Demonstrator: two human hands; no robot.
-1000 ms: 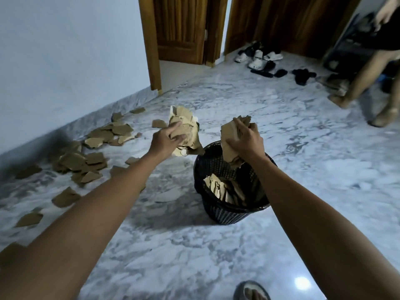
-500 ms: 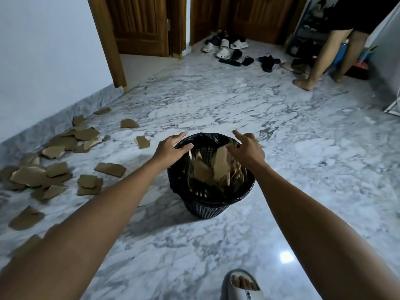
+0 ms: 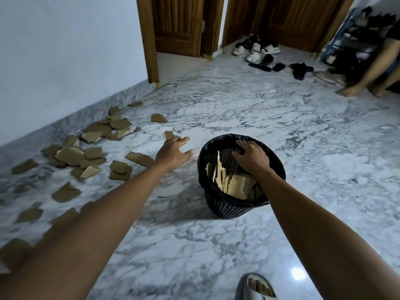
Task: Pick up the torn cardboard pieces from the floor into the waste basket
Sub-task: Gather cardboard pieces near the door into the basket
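Marble floor [image 3: 281,148], wide and bare on the right and toward the camera; wall [image 3: 65,50] along the left with a stone skirting, doors [image 3: 177,24] at the far end, shoes [image 3: 255,50] heaped before them, another person's legs [image 3: 368,70] at far right, well apart; black mesh basket [image 3: 229,204] standing upright in mid-floor, part filled with torn pieces leaning against its inner wall; scraps [image 3: 71,155] strewn to the left of the basket, thickest along the skirting, thinning toward the basket; left hand [image 3: 173,152] out over the floor just left of the rim, fingers spread and straight, holding nothing; right hand [image 3: 252,158] spread wide over the basket mouth, also holding nothing, whether touching the far rim not clear; nearest loose piece [image 3: 140,158] just left of the left wrist, long axis slanting from upper left to lower right, flat on the floor; small piece [image 3: 168,134] just beyond the left fingertips; left hand plainly the nearer to all of it, right hand cut off by the basket; likely next a sweep leftward and down with the left; open room all round these pieces, no edge to crowd except the basket wall on the right; sandalled foot [image 3: 257,286] at the bottom, well clear.
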